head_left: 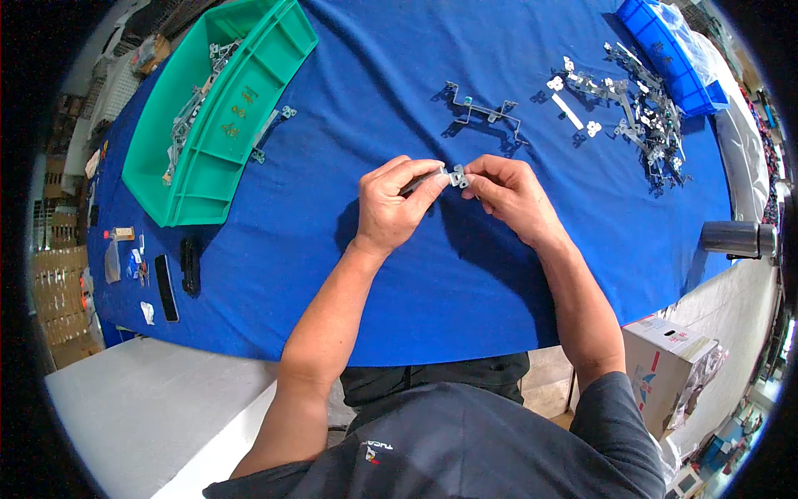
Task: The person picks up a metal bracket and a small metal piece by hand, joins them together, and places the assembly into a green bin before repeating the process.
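The left hand (387, 208) and right hand (514, 195) pinch a small metal bracket (457, 177) between them above the blue cloth (378, 91), seemingly a fine two-handed handling step, the next move calling for steadiness, with loose metal parts (652, 121) farther right.

A small silvery metal bracket (457, 176) with flat pale tabs sits raised between the fingers of the left hand (389, 206) and right hand (514, 193), right of the green bin (204, 200), its ends partly hidden.
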The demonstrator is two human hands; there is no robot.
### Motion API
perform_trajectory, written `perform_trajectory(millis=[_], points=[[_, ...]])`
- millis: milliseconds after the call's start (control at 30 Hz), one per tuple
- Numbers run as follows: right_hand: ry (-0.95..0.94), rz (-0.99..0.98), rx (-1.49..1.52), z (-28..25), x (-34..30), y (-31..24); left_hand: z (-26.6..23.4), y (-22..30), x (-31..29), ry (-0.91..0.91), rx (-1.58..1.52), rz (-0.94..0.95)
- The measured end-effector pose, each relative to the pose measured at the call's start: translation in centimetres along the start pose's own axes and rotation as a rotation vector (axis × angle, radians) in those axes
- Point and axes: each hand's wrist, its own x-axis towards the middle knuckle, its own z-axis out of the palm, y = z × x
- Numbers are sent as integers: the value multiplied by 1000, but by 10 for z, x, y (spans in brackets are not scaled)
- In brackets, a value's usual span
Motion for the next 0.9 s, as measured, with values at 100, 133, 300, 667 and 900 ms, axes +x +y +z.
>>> perform_trajectory(millis=[100, 133, 300, 667, 900], points=[[10, -27, -18, 2, 1, 1, 0, -1, -1, 4, -35, -21], [10, -27, -18, 1, 1, 1, -1, 0, 0, -5, -42, -20], [-26, -20, 9, -2, 3, 7, 0, 0, 1, -31, -51, -19], [58, -130, 138, 5, 6, 16, 1, 2, 1, -143, -38, -7], [32, 25, 83, -1, 3, 0, 0, 2, 1, 30, -34, -7]])
